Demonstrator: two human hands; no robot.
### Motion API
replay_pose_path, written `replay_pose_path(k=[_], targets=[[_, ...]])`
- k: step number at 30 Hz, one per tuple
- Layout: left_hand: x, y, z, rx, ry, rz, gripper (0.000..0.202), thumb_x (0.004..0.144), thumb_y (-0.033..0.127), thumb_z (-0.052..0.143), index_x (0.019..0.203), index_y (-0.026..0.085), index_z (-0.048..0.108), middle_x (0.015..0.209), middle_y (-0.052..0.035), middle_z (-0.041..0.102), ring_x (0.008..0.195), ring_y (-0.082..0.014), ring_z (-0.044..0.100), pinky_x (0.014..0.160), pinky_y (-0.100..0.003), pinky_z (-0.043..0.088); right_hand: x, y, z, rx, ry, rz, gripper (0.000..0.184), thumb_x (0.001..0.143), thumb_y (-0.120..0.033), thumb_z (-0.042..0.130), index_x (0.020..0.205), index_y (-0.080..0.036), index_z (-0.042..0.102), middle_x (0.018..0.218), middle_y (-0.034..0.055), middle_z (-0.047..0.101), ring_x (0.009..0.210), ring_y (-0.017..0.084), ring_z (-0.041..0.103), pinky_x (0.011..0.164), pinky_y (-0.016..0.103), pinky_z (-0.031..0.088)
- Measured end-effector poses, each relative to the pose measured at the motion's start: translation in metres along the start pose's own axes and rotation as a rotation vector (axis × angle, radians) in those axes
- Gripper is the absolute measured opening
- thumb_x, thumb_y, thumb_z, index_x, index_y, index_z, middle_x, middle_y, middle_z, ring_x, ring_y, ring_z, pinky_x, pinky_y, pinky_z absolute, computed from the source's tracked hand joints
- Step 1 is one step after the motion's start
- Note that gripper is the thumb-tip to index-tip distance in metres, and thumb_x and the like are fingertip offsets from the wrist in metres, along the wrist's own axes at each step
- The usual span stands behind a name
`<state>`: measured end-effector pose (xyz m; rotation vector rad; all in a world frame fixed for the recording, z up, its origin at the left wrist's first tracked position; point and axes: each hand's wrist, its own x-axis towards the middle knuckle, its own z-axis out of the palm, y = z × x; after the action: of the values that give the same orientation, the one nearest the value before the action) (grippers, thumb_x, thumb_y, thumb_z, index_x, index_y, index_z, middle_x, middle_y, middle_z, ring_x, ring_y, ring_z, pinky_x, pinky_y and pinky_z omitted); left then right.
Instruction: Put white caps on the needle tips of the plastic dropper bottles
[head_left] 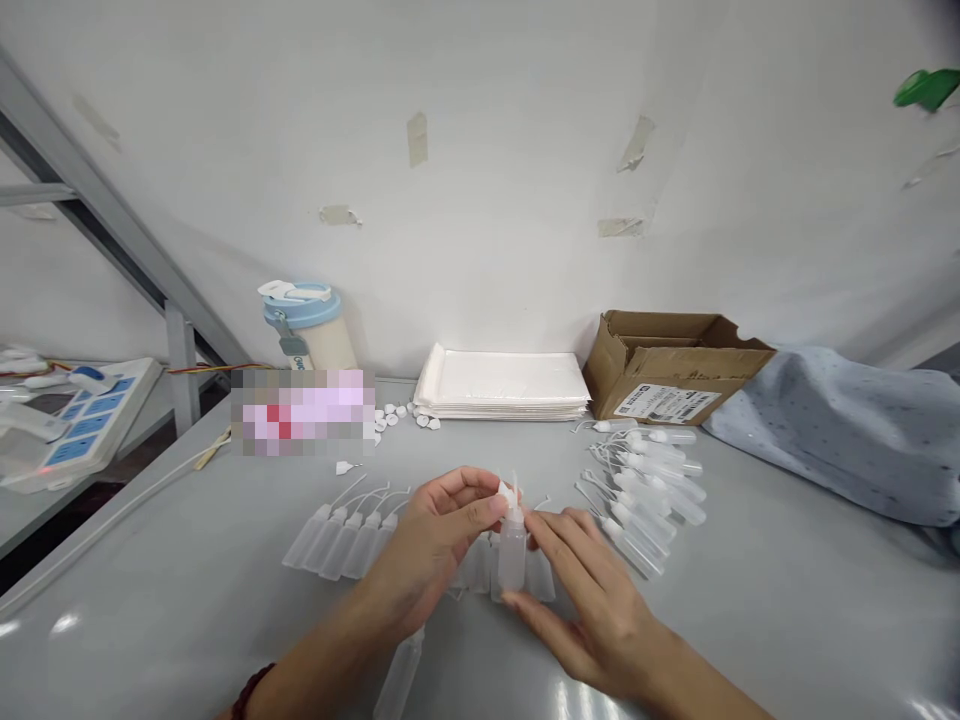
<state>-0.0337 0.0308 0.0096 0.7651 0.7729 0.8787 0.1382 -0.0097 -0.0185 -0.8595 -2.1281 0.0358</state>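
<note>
Slim translucent plastic bottle (512,565), round-shouldered with a narrow tip, is being held upright over the grey tabletop (787,610), about midway along and toward its near edge. Just behind it, similar bottles (541,578) are lying partly hidden by your hands. A neat row of tethered translucent bottles (341,540) is lying toward the left edge, while a looser, overlapping cluster of clear plastic bottles (652,490) is spreading toward the right. Along the far edge, a stack of flat white packets (510,385) is sitting beside an open brown cardboard box (675,370), with a soft grey-blue spotted cloth (825,435) bunching at the far right corner. Small white plastic caps (391,412) are scattering by the stack's left end; a cream cup with a blue lid (330,340) is standing farther left.

Your left hand (448,530) is curling in, thumb and forefinger closing on a small white pointed piece (507,494) at the bottle's top. Your right hand (589,595) is half closing around the bottle, forefinger near the neck, thumb near the base.
</note>
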Motion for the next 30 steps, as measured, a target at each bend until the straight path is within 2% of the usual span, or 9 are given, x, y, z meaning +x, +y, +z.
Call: replay_pose_path(k=[2,4,7,9,13,17,21,26,30], targets=[[0.000,-0.001,0.001,0.083,0.000,0.031,0.009,0.076,0.020,0.069,0.080,0.016,0.063,0.081,-0.0009,0.065,0.076,-0.0093,0.057,0.075,-0.020,0.045,-0.001,-0.001,0.003,0.138,-0.017,0.101,0.053,0.087,-0.014,0.051,0.137,-0.014,0.031,0.085,0.0092,0.061,0.071,0.019,0.059,0.061,0.032,0.052],[0.001,-0.006,0.005,0.141,0.025,0.081,0.011,0.075,0.021,0.070,0.079,0.016,0.062,0.083,-0.0008,0.065,0.079,-0.0103,0.058,0.076,-0.020,0.045,-0.001,-0.003,0.005,0.259,-0.016,0.220,0.042,0.088,-0.009,0.046,0.129,-0.018,0.040,0.080,0.0049,0.058,0.066,0.015,0.058,0.059,0.026,0.051],[-0.002,-0.019,0.014,0.167,0.113,0.161,0.012,0.075,0.024,0.070,0.080,0.018,0.061,0.082,0.0008,0.063,0.073,-0.0097,0.058,0.067,-0.019,0.047,0.000,-0.009,0.008,0.347,0.023,0.356,0.021,0.087,-0.006,0.045,0.099,-0.020,0.056,0.073,0.0021,0.056,0.063,0.013,0.056,0.056,0.023,0.048],[-0.005,-0.028,0.021,0.184,0.176,0.177,0.013,0.076,0.027,0.068,0.083,0.019,0.061,0.084,0.0003,0.063,0.069,-0.0095,0.057,0.059,-0.019,0.046,0.003,-0.014,0.008,0.369,0.063,0.394,0.017,0.086,-0.006,0.045,0.086,-0.019,0.056,0.071,0.0018,0.055,0.063,0.013,0.055,0.056,0.022,0.047],[-0.011,-0.037,0.029,0.160,0.242,0.234,0.017,0.078,0.031,0.067,0.087,0.019,0.059,0.088,-0.0014,0.063,0.076,-0.0119,0.059,0.066,-0.021,0.048,0.006,-0.021,0.011,0.342,0.136,0.420,0.016,0.085,-0.006,0.047,0.079,-0.019,0.055,0.066,0.0004,0.052,0.060,0.012,0.051,0.053,0.022,0.044],[-0.014,-0.037,0.033,0.046,0.216,0.276,0.018,0.080,0.033,0.065,0.086,0.020,0.055,0.092,-0.0009,0.059,0.081,-0.0122,0.056,0.073,-0.023,0.046,0.008,-0.025,0.012,0.353,0.186,0.427,0.017,0.086,-0.008,0.046,0.090,-0.019,0.059,0.073,0.0020,0.058,0.066,0.013,0.056,0.059,0.023,0.047],[-0.015,-0.034,0.035,-0.060,0.204,0.233,0.018,0.079,0.033,0.066,0.085,0.021,0.054,0.090,-0.0002,0.055,0.083,-0.0121,0.051,0.076,-0.024,0.044,0.010,-0.027,0.009,0.387,0.194,0.440,0.024,0.087,-0.011,0.048,0.106,-0.020,0.060,0.083,0.0040,0.065,0.070,0.015,0.060,0.061,0.024,0.050],[-0.011,-0.027,0.031,-0.052,0.212,0.172,0.019,0.078,0.032,0.068,0.085,0.020,0.055,0.087,0.0003,0.055,0.083,-0.0122,0.050,0.077,-0.024,0.042,0.013,-0.023,0.001,0.351,0.209,0.459,0.024,0.085,-0.013,0.051,0.105,-0.020,0.063,0.078,0.0021,0.069,0.063,0.014,0.063,0.057,0.022,0.052],[-0.009,-0.024,0.027,0.006,0.250,0.141,0.019,0.079,0.034,0.066,0.088,0.020,0.055,0.088,-0.0005,0.057,0.089,-0.0146,0.053,0.082,-0.028,0.043,0.018,-0.016,-0.006,0.293,0.194,0.409,0.026,0.084,-0.011,0.052,0.104,-0.020,0.065,0.084,0.0036,0.071,0.068,0.014,0.065,0.061,0.023,0.052]])
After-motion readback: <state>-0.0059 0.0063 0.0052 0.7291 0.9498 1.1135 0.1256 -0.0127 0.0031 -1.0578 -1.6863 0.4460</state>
